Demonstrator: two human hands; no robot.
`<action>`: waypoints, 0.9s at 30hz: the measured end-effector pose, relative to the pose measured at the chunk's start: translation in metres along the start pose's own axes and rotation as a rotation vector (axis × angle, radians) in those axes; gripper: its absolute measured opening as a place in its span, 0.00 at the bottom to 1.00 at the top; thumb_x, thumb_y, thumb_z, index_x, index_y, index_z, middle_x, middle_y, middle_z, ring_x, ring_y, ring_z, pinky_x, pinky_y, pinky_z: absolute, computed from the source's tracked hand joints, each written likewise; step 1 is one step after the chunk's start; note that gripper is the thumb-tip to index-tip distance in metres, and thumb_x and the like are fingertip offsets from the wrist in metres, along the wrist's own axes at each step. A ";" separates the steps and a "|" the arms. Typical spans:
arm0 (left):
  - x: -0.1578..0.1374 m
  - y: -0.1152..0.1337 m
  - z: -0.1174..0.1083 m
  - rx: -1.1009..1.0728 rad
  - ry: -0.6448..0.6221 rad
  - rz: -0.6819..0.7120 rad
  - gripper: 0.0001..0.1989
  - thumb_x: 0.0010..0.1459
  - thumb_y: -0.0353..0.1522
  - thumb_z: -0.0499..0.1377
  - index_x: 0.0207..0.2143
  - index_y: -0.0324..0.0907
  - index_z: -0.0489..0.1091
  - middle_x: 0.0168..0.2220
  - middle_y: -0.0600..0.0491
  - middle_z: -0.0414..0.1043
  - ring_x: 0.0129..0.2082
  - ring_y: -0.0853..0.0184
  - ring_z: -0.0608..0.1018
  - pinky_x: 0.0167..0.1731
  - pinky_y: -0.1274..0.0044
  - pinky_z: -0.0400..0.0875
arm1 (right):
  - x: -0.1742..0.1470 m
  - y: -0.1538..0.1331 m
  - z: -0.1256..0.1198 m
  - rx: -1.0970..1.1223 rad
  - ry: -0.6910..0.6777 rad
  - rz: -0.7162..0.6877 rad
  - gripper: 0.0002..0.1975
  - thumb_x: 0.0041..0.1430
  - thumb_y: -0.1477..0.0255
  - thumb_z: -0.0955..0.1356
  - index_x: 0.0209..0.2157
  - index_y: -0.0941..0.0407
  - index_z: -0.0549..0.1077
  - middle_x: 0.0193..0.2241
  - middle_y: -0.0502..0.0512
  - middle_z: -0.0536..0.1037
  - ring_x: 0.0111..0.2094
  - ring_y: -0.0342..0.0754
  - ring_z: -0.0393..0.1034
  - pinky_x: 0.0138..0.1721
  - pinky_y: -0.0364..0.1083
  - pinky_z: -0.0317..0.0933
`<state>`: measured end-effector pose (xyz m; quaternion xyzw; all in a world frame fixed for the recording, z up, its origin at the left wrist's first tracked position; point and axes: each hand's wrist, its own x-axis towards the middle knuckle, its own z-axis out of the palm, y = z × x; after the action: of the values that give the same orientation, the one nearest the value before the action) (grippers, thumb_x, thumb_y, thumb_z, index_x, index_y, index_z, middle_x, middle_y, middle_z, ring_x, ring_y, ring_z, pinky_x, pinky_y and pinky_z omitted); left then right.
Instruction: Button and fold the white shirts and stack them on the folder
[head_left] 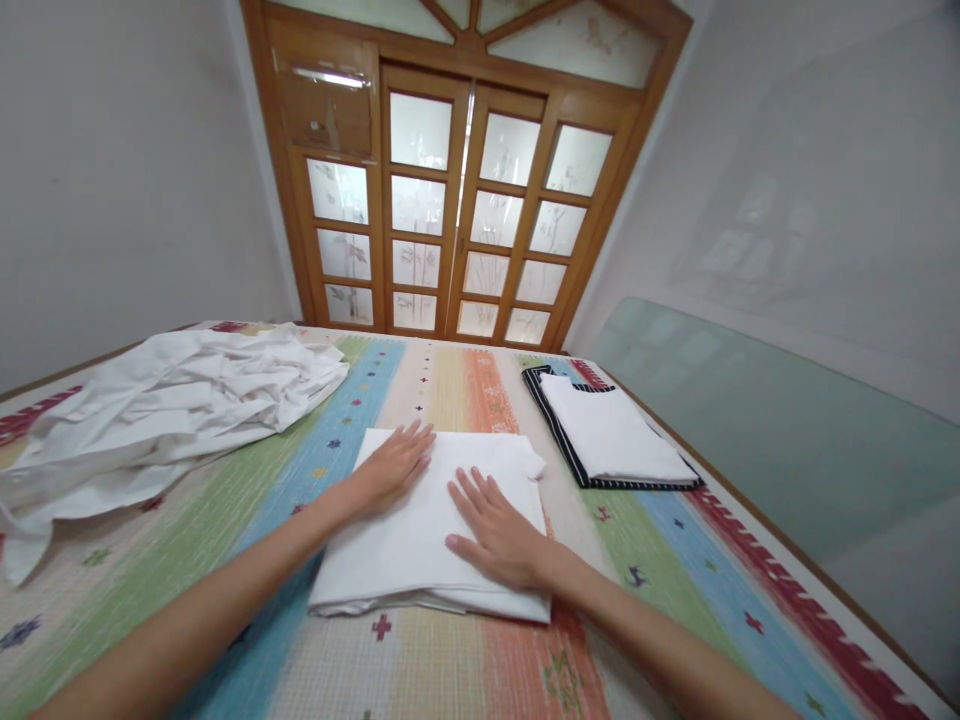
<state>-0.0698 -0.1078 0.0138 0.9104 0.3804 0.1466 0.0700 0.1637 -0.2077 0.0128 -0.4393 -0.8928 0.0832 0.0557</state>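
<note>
A folded white cloth [420, 565] lies in the lower centre of the frame, nearly a rectangle, with a small flap poking out at its upper right corner. Its layers show along the near edge, but its inner folds are hidden, so what kind of garment it is cannot be told. The hands cover part of its upper surface.

The left hand [394, 465] rests flat over its upper left part, fingers extended and fairly close together. The right hand [499, 530] lies palm down on its right half, fingers spread and thumb out to the side. Both are unclenched, touching the cloth and gripping nothing. The bottom of the frame cuts off both forearms.

Beneath is a striped bedcover [442, 660] with small printed figures, its near side out of frame. To the right, a folded white garment [622, 435] lies over black striped fabric [561, 440]; whether these are one piece is unclear. At left, a crumpled white heap [202, 400] reaches the frame's edge, its shape hard to make out.

A pale green board [750, 420] stands at the right. At the top are wooden doors [459, 180] with patterned panes; a small mark on the brown panel [326, 105], upper left, is too small to read.
</note>
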 end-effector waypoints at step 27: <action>-0.055 0.008 -0.045 -0.288 0.021 -0.433 0.08 0.55 0.35 0.53 0.33 0.43 0.69 0.33 0.49 0.77 0.34 0.61 0.79 0.38 0.71 0.70 | -0.039 0.093 -0.026 -0.063 0.285 0.217 0.18 0.61 0.74 0.60 0.43 0.54 0.79 0.52 0.59 0.75 0.56 0.56 0.66 0.59 0.59 0.58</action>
<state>-0.1161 -0.1521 0.0469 0.7870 0.5422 0.1905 0.2244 0.2633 -0.1801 0.0186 -0.5419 -0.8253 -0.0025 0.1588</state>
